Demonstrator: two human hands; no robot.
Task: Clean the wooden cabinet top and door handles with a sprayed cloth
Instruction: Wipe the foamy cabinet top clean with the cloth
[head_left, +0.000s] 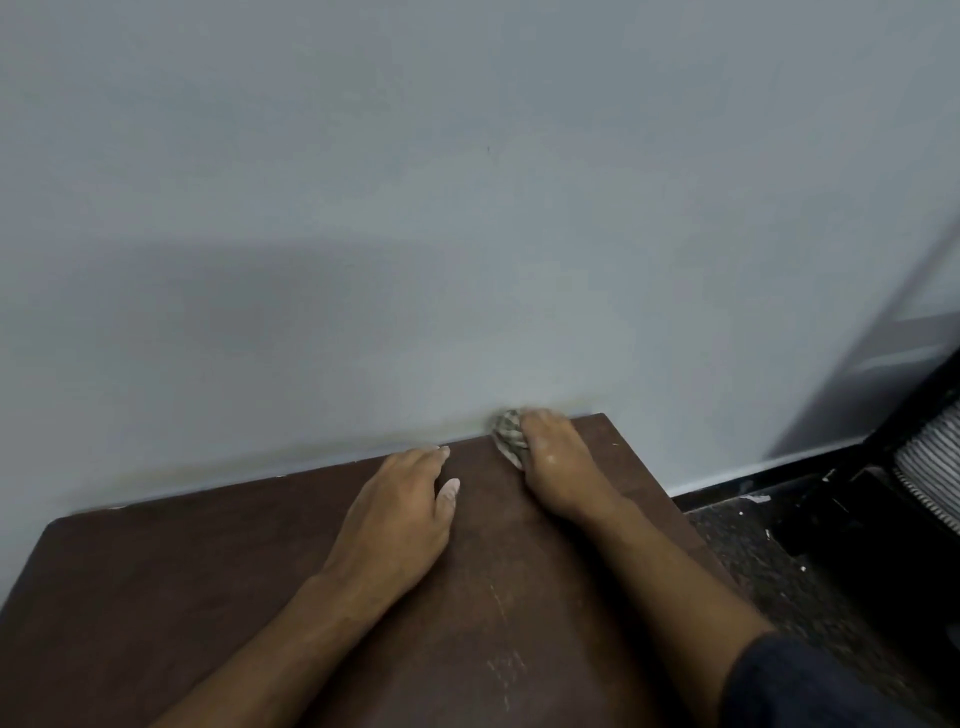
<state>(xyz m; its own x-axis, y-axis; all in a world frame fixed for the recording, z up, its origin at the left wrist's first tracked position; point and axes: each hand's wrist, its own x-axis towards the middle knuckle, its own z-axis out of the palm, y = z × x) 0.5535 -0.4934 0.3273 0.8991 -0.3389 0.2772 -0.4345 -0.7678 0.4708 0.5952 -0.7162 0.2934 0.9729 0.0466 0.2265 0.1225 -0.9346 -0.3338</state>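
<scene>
The right hand (553, 462) presses a bunched checked cloth (508, 435) under its fingers at the far edge of the wooden cabinet top (218, 597), against the grey wall (467, 208), likely to wipe that seam. The left hand (400, 506) lies flat and relaxed just left, seemingly for bracing.

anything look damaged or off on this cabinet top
Yes: pale scuff marks streak the dark cabinet top near its front, and small chips show along the back edge. The cloth under the right hand is nowhere near them.
</scene>
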